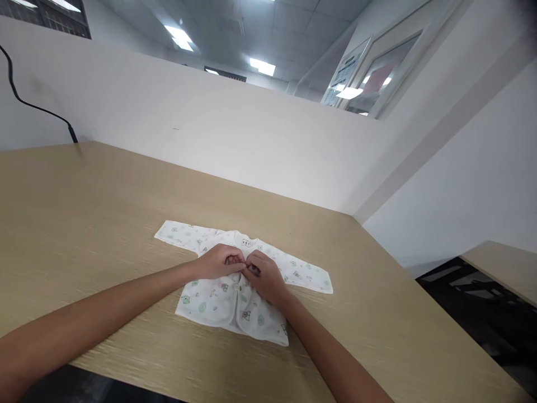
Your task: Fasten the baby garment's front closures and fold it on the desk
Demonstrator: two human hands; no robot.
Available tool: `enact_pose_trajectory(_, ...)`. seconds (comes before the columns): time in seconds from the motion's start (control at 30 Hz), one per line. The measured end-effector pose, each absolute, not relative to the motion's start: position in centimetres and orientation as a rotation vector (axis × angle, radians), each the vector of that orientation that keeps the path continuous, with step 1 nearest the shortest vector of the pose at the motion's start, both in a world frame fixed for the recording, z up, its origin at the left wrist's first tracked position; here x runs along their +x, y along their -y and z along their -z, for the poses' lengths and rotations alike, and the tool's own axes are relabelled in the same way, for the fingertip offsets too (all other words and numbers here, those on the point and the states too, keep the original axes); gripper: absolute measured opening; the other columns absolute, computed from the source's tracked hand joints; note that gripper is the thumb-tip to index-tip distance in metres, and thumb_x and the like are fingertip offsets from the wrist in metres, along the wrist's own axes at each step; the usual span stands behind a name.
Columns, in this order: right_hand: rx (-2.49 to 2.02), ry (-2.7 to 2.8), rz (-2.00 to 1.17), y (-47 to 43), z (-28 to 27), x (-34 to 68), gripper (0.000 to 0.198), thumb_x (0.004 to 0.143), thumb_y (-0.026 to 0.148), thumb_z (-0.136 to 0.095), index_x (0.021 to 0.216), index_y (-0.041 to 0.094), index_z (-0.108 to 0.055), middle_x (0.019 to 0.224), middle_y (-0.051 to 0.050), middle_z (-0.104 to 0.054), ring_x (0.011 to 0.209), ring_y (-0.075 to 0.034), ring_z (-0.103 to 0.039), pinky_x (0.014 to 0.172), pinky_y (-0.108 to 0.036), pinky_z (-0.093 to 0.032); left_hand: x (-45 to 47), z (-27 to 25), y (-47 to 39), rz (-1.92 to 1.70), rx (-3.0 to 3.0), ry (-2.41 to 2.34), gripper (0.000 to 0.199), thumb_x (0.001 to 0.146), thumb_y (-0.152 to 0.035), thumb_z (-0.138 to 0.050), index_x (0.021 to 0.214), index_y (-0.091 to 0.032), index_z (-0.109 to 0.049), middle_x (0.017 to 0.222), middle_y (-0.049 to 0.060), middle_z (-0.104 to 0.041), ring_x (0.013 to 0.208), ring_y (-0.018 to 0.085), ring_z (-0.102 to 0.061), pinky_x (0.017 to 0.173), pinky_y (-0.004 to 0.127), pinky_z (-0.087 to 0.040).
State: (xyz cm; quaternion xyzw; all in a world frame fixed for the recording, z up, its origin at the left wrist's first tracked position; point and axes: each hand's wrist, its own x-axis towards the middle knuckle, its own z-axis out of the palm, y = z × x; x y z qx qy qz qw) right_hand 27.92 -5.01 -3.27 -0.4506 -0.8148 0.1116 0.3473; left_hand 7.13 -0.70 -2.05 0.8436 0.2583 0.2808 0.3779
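Note:
A small white baby jacket [210, 299] with a green and grey print lies face up on the table, both sleeves spread sideways. Its collar with a printed label points away from me. At the upper front opening, my left hand [220, 261] and my right hand [264, 275] meet, fingertips pinched together on the fabric edges. Whatever fastener sits between the fingers is hidden. Below my hands the two front edges run side by side and part toward the rounded hem.
The wooden table [104, 224] carries the jacket near its front edge. A white partition [235, 134] rises behind it. At the back left hangs a black cable [42, 111]. Another wooden surface [503, 266] stands to the right, past a dark gap.

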Motion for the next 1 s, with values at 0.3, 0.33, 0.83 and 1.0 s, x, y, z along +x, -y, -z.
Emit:
enact_pose_trajectory(0.3,-1.156,2.114,-0.283,4.99,3.2,27.92,0.02,0.09,0.023,-0.061,0.073,0.019,-0.054,0.079,-0.001,-0.056,0.072,-0.014,-0.05,0.064,-0.025,-0.037,7.18,2.18,0.6,-0.716,2.155,-0.661,0.024,0.092,-0.041,-0.062,0.092,-0.018,-0.07,0.075,-0.002,-0.063,0.068,0.011,-0.053,0.063,0.021,-0.037)
enact_pose_trajectory(0.33,-1.162,2.111,-0.281,5.0,3.19,27.9,0.02,0.09,0.023,-0.062,0.072,0.019,-0.054,0.079,-0.001,-0.056,0.072,-0.014,-0.05,0.064,-0.025,-0.037,7.19,2.2,0.59,-0.717,2.158,-0.66,0.024,0.092,-0.041,-0.061,0.092,-0.018,-0.07,0.075,-0.002,-0.063,0.068,0.011,-0.052,0.063,0.021,-0.037)
enact_pose_trajectory(0.83,-1.168,2.113,-0.287,4.98,3.2,27.9,0.02,0.091,0.025,-0.061,0.073,0.02,-0.054,0.079,-0.002,-0.056,0.072,-0.015,-0.051,0.064,-0.026,-0.038,7.13,1.92,0.7,-0.706,2.139,-0.666,0.021,0.091,-0.038,-0.064,0.092,-0.018,-0.07,0.075,-0.002,-0.064,0.069,0.011,-0.053,0.063,0.021,-0.038)
enact_pose_trajectory(1.0,-1.162,2.112,-0.287,5.0,3.21,27.92,0.02,0.091,0.025,-0.061,0.073,0.019,-0.055,0.08,-0.001,-0.057,0.072,-0.014,-0.051,0.064,-0.026,-0.038,7.12,2.26,0.51,-0.708,2.127,-0.655,0.022,0.091,-0.039,-0.064,0.094,-0.018,-0.07,0.076,-0.001,-0.065,0.069,0.011,-0.054,0.064,0.021,-0.039)
